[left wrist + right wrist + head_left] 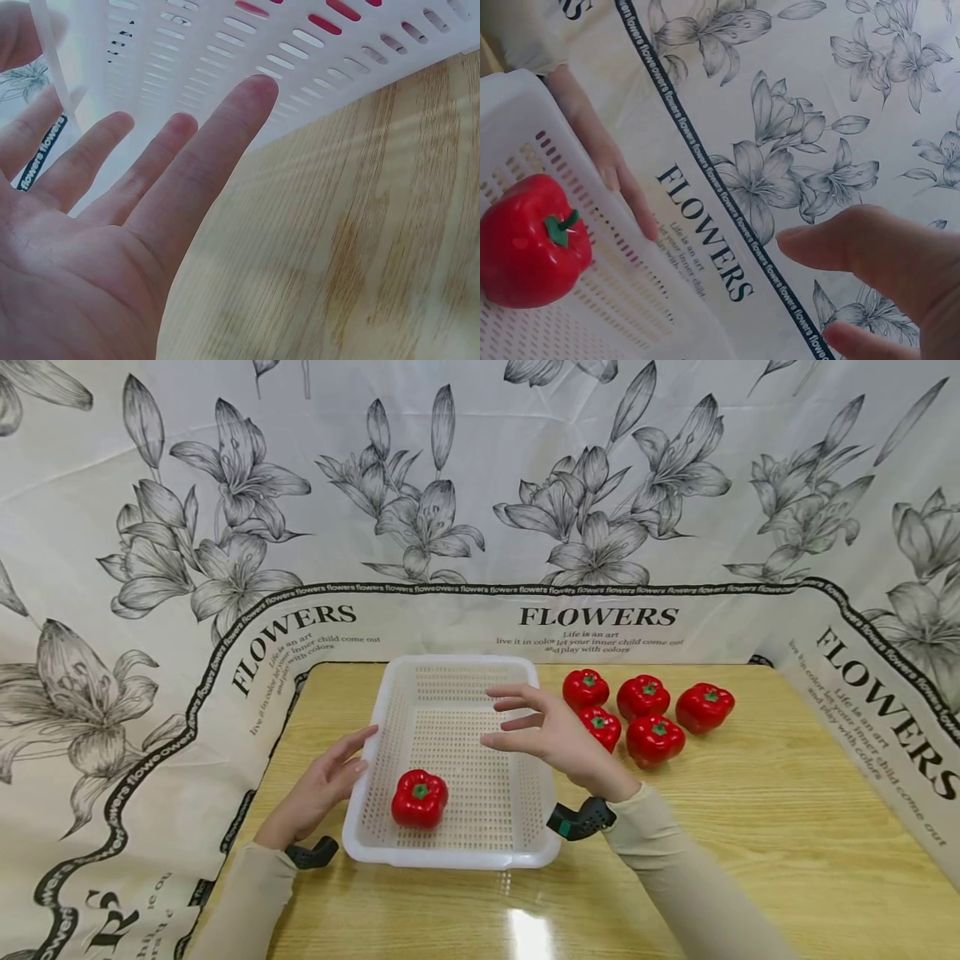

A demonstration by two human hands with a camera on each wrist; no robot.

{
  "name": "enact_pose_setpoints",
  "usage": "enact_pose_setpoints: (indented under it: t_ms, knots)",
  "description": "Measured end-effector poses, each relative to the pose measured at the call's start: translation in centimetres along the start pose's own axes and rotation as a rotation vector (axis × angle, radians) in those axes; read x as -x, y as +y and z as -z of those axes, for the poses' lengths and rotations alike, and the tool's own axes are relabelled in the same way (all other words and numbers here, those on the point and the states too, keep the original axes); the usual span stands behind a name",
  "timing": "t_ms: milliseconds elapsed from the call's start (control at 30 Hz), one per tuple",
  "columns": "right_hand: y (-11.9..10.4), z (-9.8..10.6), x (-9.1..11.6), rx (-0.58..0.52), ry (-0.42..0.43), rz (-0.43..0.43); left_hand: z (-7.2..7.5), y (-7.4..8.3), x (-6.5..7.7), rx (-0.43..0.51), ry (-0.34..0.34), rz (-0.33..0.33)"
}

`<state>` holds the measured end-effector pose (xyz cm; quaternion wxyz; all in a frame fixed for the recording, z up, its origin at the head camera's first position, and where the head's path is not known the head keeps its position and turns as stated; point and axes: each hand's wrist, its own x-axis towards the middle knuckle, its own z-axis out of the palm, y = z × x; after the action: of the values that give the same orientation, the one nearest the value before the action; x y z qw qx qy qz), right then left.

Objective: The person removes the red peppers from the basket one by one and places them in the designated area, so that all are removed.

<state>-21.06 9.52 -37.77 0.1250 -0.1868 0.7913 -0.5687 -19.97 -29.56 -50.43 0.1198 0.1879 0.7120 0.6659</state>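
Observation:
A white perforated plastic basket (452, 858) stands on the table, with one red bell pepper (419, 799) inside its near left part. My left hand (322, 793) is at the basket's left side, its thumb by the rim. In the left wrist view, the straight fingers (225, 139) lie along the outside of the basket wall. Over the basket's right side hovers my right hand (558, 735), fingers spread and holding nothing. The right wrist view shows its thumb (855, 240) apart from the pepper. Just beyond this hand, on the table, are several more red bell peppers (655, 741).
The wooden table (780, 827) extends to the right of the peppers and in front of the basket. A white cloth (450, 618) with flower prints hangs behind the table and along both sides. Each wrist carries a black mount (581, 818).

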Motion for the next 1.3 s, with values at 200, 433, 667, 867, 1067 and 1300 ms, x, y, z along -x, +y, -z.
enact_pose_setpoints:
  t_ms: [200, 433, 667, 867, 1067, 1300]
  knots:
    - [1.1, -1.8, -1.8, -0.016, -0.101, 0.065, -0.1, 0.0, 0.0, -0.002, -0.006, -0.008]
    - [2.1, -3.8, -3.3, -0.031, -0.184, 0.092, -0.1, 0.0, -0.1, 0.003, -0.004, -0.014]
    - [2.7, -5.3, -4.2, -0.077, -0.287, 0.031, -0.2, 0.1, -0.1, 0.003, -0.001, -0.005]
    - [2.8, -6.4, -4.6, -0.089, -0.345, -0.005, -0.2, 0.0, 0.0, 0.001, 0.002, -0.002]
    - [2.9, -7.2, -5.0, -0.069, -0.375, -0.021, -0.3, 0.1, 0.0, -0.007, 0.013, 0.009]
    - [3.0, -7.8, -5.4, -0.059, -0.425, -0.038, -0.2, 0.2, 0.0, -0.015, 0.019, 0.012]
